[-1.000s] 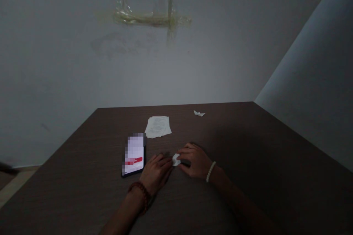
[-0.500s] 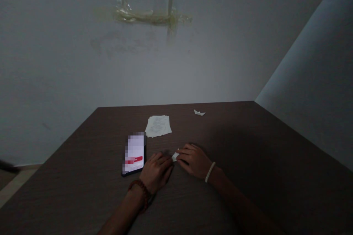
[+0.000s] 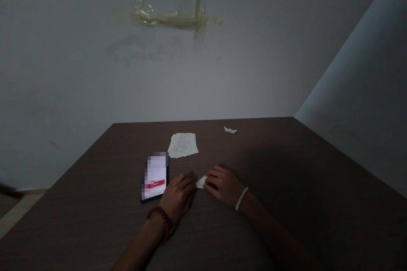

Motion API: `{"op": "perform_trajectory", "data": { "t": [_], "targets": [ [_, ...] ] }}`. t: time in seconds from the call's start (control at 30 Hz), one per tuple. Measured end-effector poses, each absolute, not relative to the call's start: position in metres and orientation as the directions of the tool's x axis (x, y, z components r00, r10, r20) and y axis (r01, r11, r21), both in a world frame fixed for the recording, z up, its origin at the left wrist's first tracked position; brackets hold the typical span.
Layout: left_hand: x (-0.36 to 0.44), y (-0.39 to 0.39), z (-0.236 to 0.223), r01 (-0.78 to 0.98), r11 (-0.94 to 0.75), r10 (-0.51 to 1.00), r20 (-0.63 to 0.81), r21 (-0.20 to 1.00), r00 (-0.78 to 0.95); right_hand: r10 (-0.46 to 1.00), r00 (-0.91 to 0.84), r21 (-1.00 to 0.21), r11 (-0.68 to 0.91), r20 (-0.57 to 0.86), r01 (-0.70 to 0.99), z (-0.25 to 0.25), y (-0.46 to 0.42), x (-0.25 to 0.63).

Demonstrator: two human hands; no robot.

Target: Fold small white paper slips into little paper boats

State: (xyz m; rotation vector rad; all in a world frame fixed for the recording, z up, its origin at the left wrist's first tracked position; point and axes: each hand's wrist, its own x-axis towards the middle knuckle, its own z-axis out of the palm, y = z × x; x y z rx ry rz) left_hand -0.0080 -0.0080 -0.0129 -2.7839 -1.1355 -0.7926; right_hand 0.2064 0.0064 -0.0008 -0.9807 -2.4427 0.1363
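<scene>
One small folded piece of white paper lies on the dark brown wood-grain table between two bare hands. The right hand has thumb and fingertips closed on its right side; the left hand's fingers lie together at its left tip, grip unclear. Beyond sit a black-edged phone, printed white sheets and a white paper boat.

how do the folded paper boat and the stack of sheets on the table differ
The paper boat is folded into a pointed shape, while the paper stack lies flat. The boat is one small piece; the stack is several larger, overlapping sheets. The boat sits farther back than the stack. Both are whitish and rest untouched.
</scene>
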Motion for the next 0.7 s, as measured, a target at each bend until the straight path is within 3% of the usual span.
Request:
{"op": "perform_trajectory", "data": {
  "t": [0.4,0.7],
  "targets": [
    [-0.0106,-0.0110,-0.0073,0.643,-0.716,0.691,0.406,0.271,0.598,0.663,-0.618,-0.369,0.749,0.423,0.551,-0.0087,0.0061,0.2049],
    [-0.0064,-0.0095,-0.0082,0.670,-0.642,0.766,0.349,0.372,0.540,0.633,-0.658,-0.238,0.769,0.408,0.593,-0.0060,0.0045,0.2041]
  ]
}}
